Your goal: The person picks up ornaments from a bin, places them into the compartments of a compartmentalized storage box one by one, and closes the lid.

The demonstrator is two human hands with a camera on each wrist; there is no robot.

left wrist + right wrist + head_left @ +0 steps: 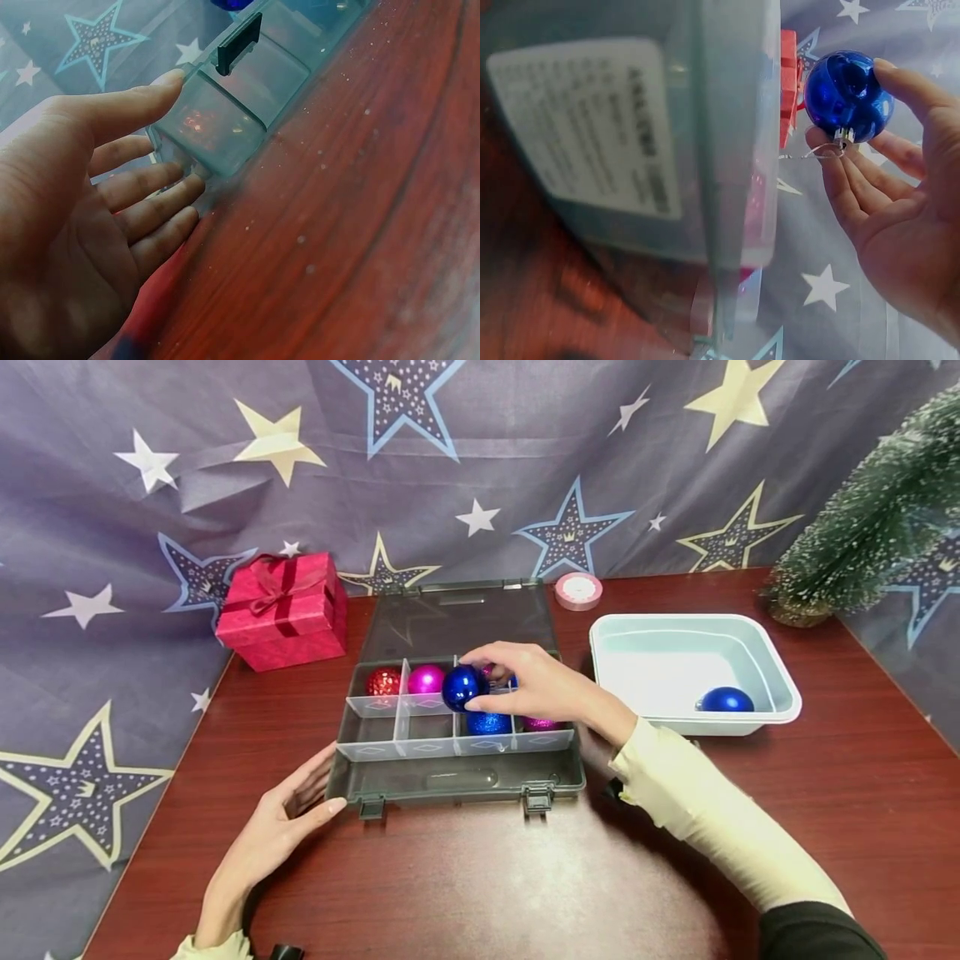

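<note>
A grey see-through organiser box [420,774] with dividers lies with its lid [457,627] folded back. My right hand [543,685] pinches a shiny blue bauble [461,690] between thumb and fingers over the back row; its silver cap [844,136] and string show in the right wrist view. A red bauble [383,682] and a pink bauble [427,679] sit in back compartments. In the front row are a blue glitter bauble [488,724] and a magenta glitter bauble [542,725]. Other baubles are partly hidden behind my right hand. Straight-fingered, my left hand [273,827] rests at the box's left front corner.
To the right stands a white tub [783,693] with one blue bauble [726,699] in it. A red gift box [288,610] is at the back left, a pink ribbon roll [578,591] behind the organiser. A small frosted tree [862,518] stands at the back right.
</note>
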